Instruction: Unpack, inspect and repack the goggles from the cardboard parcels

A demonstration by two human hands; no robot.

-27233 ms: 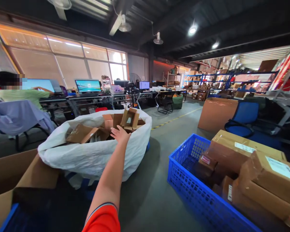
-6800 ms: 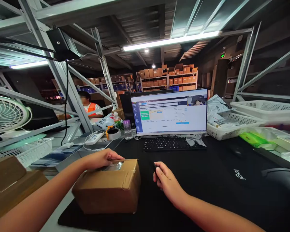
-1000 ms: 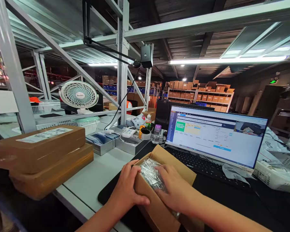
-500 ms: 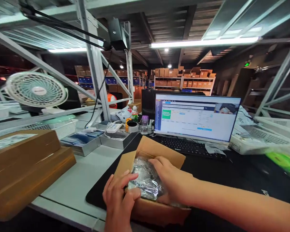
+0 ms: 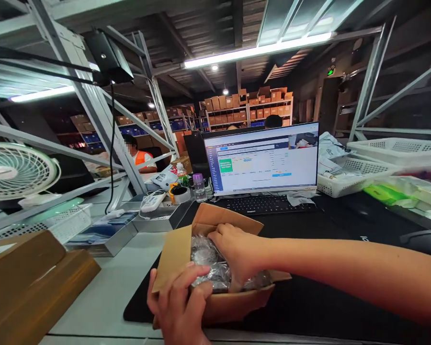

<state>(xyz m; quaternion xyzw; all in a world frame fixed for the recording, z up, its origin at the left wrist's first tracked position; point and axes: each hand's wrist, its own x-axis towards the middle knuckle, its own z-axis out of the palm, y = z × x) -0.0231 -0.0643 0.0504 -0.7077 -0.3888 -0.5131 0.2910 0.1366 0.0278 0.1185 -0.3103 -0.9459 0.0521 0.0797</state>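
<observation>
An open cardboard box (image 5: 174, 254) sits on a black desk mat, its flaps standing up at the left and far sides. Inside lies a bundle wrapped in clear, shiny plastic (image 5: 203, 251); what the wrap contains cannot be made out. My left hand (image 5: 183, 302) is closed around the box's near left corner, its fingers reaching over the edge onto the plastic. Reaching into the box from the right, my right hand (image 5: 233, 251) grips the bundle, thumb at the near side and fingers curled at the far side. Its fingertips are partly hidden.
Behind the box stand a keyboard (image 5: 251, 206) and a lit monitor (image 5: 260, 160). Large cartons (image 5: 17, 287) occupy the left, near grey trays (image 5: 111, 242) and a tape roll (image 5: 179, 193). White baskets (image 5: 355, 175) stand at right. A person in an orange vest (image 5: 143, 159) is farther back.
The view has turned right and tilted. My right hand has sunk deeper into the box over the wrapped bundle. My left hand stays at the near left corner.
</observation>
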